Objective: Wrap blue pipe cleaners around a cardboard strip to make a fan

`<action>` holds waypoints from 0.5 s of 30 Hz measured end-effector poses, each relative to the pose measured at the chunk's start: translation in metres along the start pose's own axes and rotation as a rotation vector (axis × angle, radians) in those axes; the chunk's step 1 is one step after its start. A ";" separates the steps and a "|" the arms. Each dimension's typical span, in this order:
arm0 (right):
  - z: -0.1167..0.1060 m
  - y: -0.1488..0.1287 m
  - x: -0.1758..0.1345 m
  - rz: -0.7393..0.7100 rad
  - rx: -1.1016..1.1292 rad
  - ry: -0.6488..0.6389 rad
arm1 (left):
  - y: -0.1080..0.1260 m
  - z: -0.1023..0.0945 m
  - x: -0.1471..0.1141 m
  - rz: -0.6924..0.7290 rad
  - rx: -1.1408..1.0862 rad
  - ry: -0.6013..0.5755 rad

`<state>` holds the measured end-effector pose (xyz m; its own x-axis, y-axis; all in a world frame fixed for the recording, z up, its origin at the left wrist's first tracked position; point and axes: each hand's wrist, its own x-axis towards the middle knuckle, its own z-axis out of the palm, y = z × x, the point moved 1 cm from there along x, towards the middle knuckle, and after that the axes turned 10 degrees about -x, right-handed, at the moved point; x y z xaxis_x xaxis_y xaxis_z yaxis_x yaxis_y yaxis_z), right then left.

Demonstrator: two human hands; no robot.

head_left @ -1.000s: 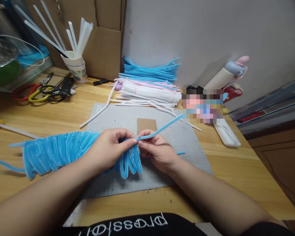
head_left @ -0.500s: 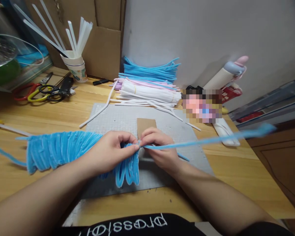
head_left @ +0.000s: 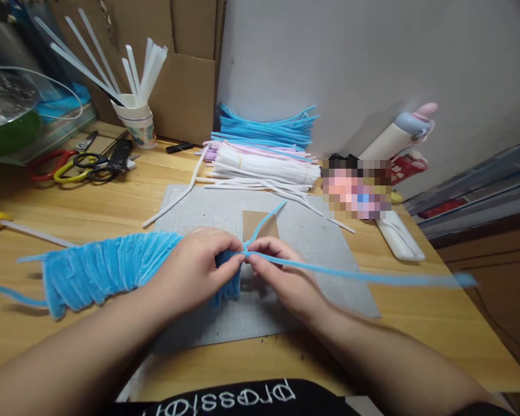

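Observation:
A long row of looped blue pipe cleaners [head_left: 108, 268] stretches leftward from my hands, with two loose ends at its far left. My left hand [head_left: 203, 260] is closed around the right end of this looped piece, thumb and forefinger pinching its edge. Right beside it, my right hand [head_left: 281, 268] pinches a blue pipe cleaner [head_left: 351, 274] where it meets the loops. One long strand runs out to the right, its tip blurred. A shorter end [head_left: 266, 218] points up and away, over a brown cardboard piece [head_left: 253, 222]. The fingertips hide the joint itself.
A grey cutting mat [head_left: 329, 248] lies underneath. Behind it are white pipe cleaners [head_left: 264, 164] and blue ones [head_left: 264, 130]. Scissors [head_left: 65, 167] and a paper cup [head_left: 138, 124] of white sticks stand at the left. A glue stick [head_left: 39, 232] lies nearer; a bottle [head_left: 385, 138] leans at the right.
The short blue end has swung up from the right to point away from me. The long strand has dropped lower at its right tip. Both hands keep their pinch.

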<state>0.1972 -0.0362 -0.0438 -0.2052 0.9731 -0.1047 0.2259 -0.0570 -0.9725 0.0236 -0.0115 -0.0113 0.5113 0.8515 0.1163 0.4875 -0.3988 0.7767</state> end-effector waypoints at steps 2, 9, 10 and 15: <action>0.002 0.000 0.001 0.060 0.127 0.024 | -0.001 0.002 0.000 0.042 0.046 -0.020; 0.005 0.002 0.007 0.311 0.500 -0.157 | -0.005 0.005 0.000 0.161 0.166 -0.047; 0.005 0.002 0.008 0.316 0.507 -0.166 | -0.005 0.005 0.000 0.162 0.168 -0.043; 0.005 0.004 0.009 0.288 0.514 -0.148 | -0.004 0.004 0.001 0.107 0.122 -0.020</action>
<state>0.1915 -0.0284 -0.0501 -0.3428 0.8630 -0.3710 -0.1892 -0.4503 -0.8726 0.0248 -0.0105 -0.0167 0.5784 0.7955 0.1807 0.5111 -0.5261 0.6797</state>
